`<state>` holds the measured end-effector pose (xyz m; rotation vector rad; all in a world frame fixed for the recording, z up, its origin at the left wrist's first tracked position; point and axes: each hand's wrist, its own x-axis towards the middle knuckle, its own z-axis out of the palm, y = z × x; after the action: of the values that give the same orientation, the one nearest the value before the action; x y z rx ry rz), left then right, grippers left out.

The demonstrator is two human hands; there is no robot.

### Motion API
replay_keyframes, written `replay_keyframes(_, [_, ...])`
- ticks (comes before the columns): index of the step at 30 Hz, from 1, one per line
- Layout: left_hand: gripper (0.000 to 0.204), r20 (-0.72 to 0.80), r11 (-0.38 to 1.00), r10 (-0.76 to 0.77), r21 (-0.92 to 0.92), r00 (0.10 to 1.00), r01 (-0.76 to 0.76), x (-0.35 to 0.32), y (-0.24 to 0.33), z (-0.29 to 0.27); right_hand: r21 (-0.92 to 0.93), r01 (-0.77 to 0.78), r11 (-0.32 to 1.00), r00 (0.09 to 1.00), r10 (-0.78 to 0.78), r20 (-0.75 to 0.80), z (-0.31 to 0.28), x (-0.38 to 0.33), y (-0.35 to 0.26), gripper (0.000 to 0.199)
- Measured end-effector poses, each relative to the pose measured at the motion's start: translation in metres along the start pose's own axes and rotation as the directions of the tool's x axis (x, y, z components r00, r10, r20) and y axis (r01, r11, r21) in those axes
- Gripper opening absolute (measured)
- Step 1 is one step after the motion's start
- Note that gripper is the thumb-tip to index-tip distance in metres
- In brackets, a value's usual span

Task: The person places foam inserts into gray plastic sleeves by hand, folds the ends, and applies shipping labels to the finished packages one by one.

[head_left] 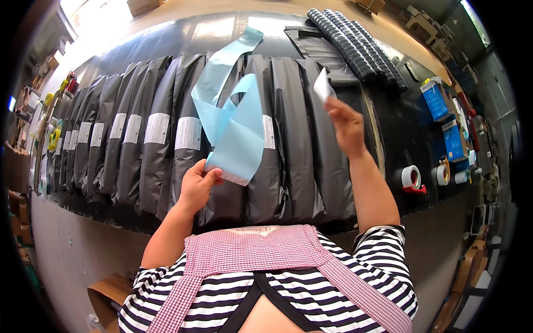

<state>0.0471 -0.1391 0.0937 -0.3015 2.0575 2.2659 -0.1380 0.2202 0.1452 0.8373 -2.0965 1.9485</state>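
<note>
My left hand [199, 185] pinches the lower end of a long light-blue strip of label backing [240, 145], which loops up and away over the parcels. A small piece of a white label still shows at the pinched end. In my right hand [347, 126], raised over the right-hand parcels, a white label [322, 85] is held between thumb and fingers. Below both hands lies a row of dark grey plastic mailer parcels [300, 150], side by side. Several to the left carry white labels [157, 129]; the two rightmost show none.
Rolls of black wrapped material [358, 50] lie at the far right of the black table [377, 191]. Nearer are a tape roll with a red dispenser [411, 177], another tape roll [442, 175] and blue boxes [436, 100]. A cardboard box [108, 299] stands on the floor at lower left.
</note>
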Motion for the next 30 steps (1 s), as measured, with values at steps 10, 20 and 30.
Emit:
replay_keyframes(10, [0.024, -0.050, 0.997, 0.035, -0.072, 0.998, -0.039, 0.005, -0.010, -0.004, -0.525, 0.259, 0.811, 0.934, -0.073, 0.349, 0.011, -0.048, 0.054, 0.034])
replay_keyframes(20, [0.026, -0.054, 0.997, 0.009, -0.070, 0.999, -0.013, 0.000, -0.015, -0.010, -0.745, -0.129, 0.654, 0.871, 0.434, 0.231, 0.043, -0.032, -0.004, 0.035])
replay_keyframes(30, [0.029, 0.026, 0.993, 0.026, -0.119, 0.999, -0.022, 0.000, 0.007, 0.006, -0.875, 0.005, 0.484, 0.810, 0.511, 0.288, 0.079, -0.071, 0.026, 0.058])
